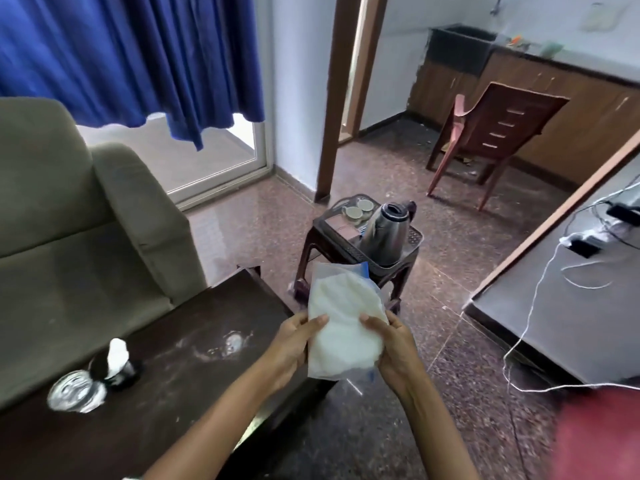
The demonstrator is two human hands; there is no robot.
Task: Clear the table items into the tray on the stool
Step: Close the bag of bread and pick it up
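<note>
A clear plastic bag of white powder (pixel 343 317) is held in both hands over the floor, just past the table's right corner. My left hand (pixel 294 344) grips its left edge and my right hand (pixel 394 348) its right edge. Beyond it stands a dark plastic stool (pixel 412 237) carrying a tray (pixel 336 223) with two cups (pixel 358 208), a steel kettle (pixel 384 233) and a brown box. On the dark wooden table (pixel 166 358) sit a glass (pixel 74 393) and a small black holder with white tissue (pixel 116 362) at the left.
A grey sofa (pixel 69 220) runs along the table's far side. A brown plastic chair (pixel 491 133) stands at the back right. A grey counter (pixel 568 306) on the right holds white cables and chargers. Open tiled floor lies between table and stool.
</note>
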